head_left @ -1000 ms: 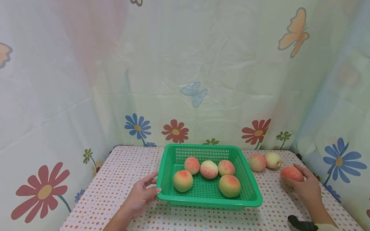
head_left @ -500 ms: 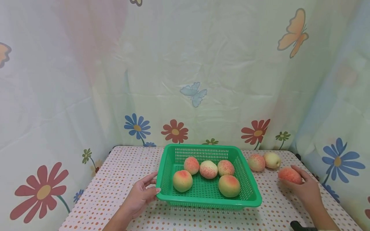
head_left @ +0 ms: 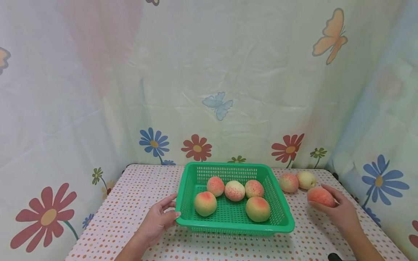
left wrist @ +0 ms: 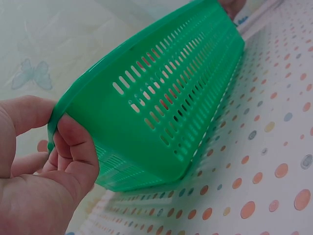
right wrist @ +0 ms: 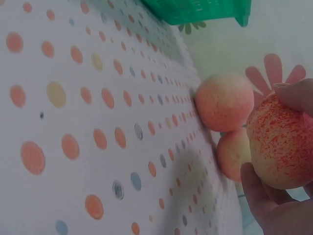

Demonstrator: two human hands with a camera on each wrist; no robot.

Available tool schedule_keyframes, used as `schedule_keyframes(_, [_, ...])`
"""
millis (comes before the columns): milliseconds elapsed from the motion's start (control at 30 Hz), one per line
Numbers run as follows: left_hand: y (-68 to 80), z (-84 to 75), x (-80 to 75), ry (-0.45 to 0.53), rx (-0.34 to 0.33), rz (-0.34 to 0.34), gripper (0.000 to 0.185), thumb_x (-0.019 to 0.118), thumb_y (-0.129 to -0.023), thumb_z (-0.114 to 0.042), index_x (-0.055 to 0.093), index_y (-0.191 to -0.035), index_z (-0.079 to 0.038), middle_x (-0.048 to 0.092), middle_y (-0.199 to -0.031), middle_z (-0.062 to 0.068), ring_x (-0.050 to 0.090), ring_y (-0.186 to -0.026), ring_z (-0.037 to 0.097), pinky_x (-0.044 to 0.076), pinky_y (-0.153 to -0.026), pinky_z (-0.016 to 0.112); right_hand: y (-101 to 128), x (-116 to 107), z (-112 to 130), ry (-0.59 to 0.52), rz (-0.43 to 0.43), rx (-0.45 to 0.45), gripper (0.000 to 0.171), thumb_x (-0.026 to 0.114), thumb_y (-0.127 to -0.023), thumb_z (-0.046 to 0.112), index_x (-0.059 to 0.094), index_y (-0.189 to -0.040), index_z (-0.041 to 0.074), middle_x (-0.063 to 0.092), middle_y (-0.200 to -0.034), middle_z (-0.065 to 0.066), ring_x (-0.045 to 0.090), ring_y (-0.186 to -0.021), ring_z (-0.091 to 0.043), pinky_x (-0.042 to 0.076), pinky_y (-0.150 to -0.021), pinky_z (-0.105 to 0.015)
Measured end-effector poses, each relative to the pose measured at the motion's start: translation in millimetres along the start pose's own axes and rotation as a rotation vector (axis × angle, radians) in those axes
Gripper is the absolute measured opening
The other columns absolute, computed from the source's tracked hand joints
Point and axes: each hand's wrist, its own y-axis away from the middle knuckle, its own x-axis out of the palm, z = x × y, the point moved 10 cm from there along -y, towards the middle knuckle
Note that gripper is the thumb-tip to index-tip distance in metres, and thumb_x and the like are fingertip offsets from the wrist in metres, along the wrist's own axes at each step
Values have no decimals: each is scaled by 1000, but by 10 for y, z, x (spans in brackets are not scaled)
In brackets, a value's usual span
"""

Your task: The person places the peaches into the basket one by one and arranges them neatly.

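A green plastic basket (head_left: 233, 227) stands mid-table with several peaches inside, one of them a yellow-green peach with a red top (head_left: 258, 209). My left hand (head_left: 156, 221) pinches the basket's left rim; in the left wrist view, thumb and curled fingers meet at the rim corner (left wrist: 59, 113). Over at the right, my right hand (head_left: 344, 214) holds a reddish speckled peach (head_left: 320, 197), fingers and thumb round its sides. The right wrist view shows that peach (right wrist: 281, 142) raised off the tabletop. Its far side is hidden by the hand.
Beyond the held peach, a pinkish peach (head_left: 289, 182) and a pale yellow one (head_left: 306, 180) lie side by side, right of the basket. A dotted cloth (head_left: 143, 185) covers the table. Flowered curtain (head_left: 228, 72) hangs close behind and along both sides.
My right hand has moved left with the peach, toward the basket. The left hand keeps its hold on the rim, and the basket stays in place.
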Motion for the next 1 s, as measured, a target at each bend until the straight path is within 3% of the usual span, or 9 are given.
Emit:
schedule_keyframes(433, [4,2,4,-1,-1,3,80,70,-93,-2,28,-160,-4,50,-124,12,66,-90,10,60,-75,22,208,98,310,-12,61,-104,104,81,-84,51,25,-163,11,32,-159,-28,44,-129,-43,51,-70,-11])
schedule_keyframes(667, [5,-16,13,2,3,10,80,70,-93,-1,28,-160,-3,50,-123,11,67,-91,10,61,-76,22,301,135,436,-14,93,-121,101,80,-85,51,26,-163,14,34,-157,-24,48,-112,-7,53,-74,-12])
schedule_keyframes(1000, [-6,-3,-10,-8,1,-9,79,70,-91,-1,31,-160,-5,49,-126,15,67,-91,12,61,-75,23,424,172,661,-56,120,-164,91,79,-90,40,29,-162,19,32,-156,-19,45,-99,14,54,-76,-14])
